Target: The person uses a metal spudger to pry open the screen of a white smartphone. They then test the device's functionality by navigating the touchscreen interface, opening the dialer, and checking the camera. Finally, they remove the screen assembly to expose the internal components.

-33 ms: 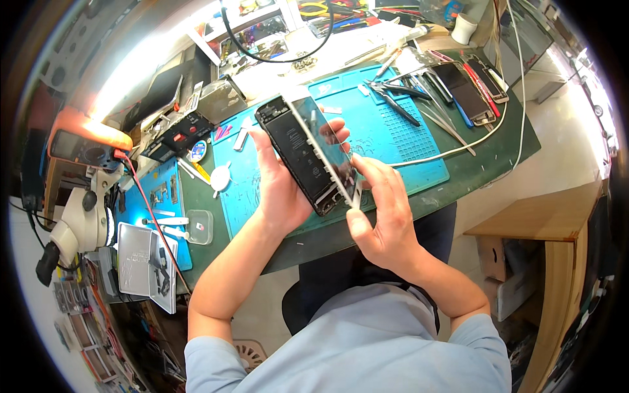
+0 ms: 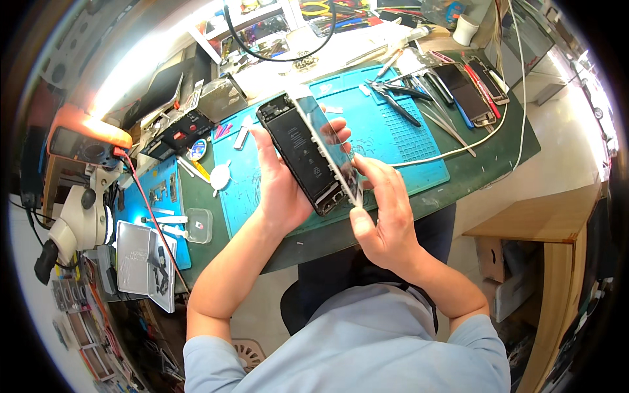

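Note:
My left hand (image 2: 280,190) wraps around an opened smartphone body (image 2: 303,147), its thumb along the left edge and its fingertips showing beyond the far side. The black battery fills most of the housing. A white-framed phone screen (image 2: 321,124) stands tilted up along the body's right side, with small metal tabs on its edge. At its lower corner, my right hand (image 2: 386,219) pinches the screen between thumb and fingers. Whether a cable still joins screen and body is hidden. Both parts are above the blue repair mat (image 2: 413,160).
Pliers (image 2: 396,103), tweezers (image 2: 452,130) and another phone screen (image 2: 464,88) lie at the right. An orange multimeter (image 2: 88,141), a small clear box (image 2: 199,226) and an opened grey case (image 2: 135,259) stand at the left. A white cable (image 2: 452,155) crosses the mat.
The screen's tilt has shifted slightly, and its glass catches the light differently. Both hands keep their hold in nearly the same place.

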`<action>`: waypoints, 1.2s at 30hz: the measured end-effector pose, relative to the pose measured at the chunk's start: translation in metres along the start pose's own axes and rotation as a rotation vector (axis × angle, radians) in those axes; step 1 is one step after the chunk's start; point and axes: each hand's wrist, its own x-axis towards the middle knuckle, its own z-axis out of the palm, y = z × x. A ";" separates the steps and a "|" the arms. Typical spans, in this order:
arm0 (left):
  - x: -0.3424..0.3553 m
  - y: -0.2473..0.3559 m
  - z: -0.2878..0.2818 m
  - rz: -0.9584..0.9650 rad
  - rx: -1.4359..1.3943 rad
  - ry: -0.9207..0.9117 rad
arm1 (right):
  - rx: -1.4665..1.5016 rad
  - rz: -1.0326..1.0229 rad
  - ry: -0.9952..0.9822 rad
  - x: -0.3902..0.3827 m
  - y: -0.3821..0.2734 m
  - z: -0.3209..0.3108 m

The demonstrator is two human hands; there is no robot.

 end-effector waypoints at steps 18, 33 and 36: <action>0.003 0.000 0.002 0.009 0.102 0.044 | 0.240 0.039 0.059 -0.002 0.005 -0.004; 0.001 0.001 0.006 0.010 0.158 0.193 | 0.214 0.003 0.072 0.001 0.007 -0.007; 0.002 0.000 0.004 -0.029 0.121 0.213 | 0.187 0.010 0.094 0.000 0.007 -0.007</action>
